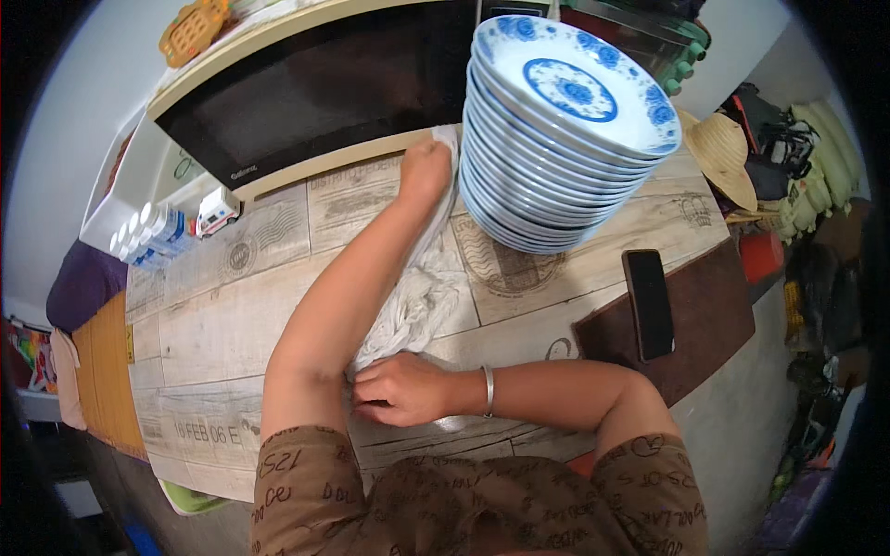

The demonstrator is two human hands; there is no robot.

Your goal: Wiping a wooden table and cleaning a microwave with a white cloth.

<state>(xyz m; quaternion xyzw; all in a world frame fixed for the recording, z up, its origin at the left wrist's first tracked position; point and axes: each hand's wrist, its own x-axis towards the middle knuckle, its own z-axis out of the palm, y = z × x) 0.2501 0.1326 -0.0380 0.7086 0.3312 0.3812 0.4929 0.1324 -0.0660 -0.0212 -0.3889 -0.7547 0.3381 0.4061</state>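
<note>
A long, crumpled white cloth (417, 306) lies across the wood-patterned tabletop (229, 333) before me. My left hand (425, 170) grips its far end in a fist, close to the lower edge of a microwave oven (327, 76) with a dark door. At the cloth's near end, the curled fingers of my right hand (402, 389) hold it against the table; a silver bangle is on that wrist. Just right of my left hand rises a tall stack of white bowls (556, 160) with blue flower patterns, leaning slightly in view.
A dark phone (650, 304) rests partly on a brown mat (709, 333) at the right. To the left are white bottles (156, 233) and a toy ambulance (217, 210). A straw hat (719, 156) lies beyond the table's right edge.
</note>
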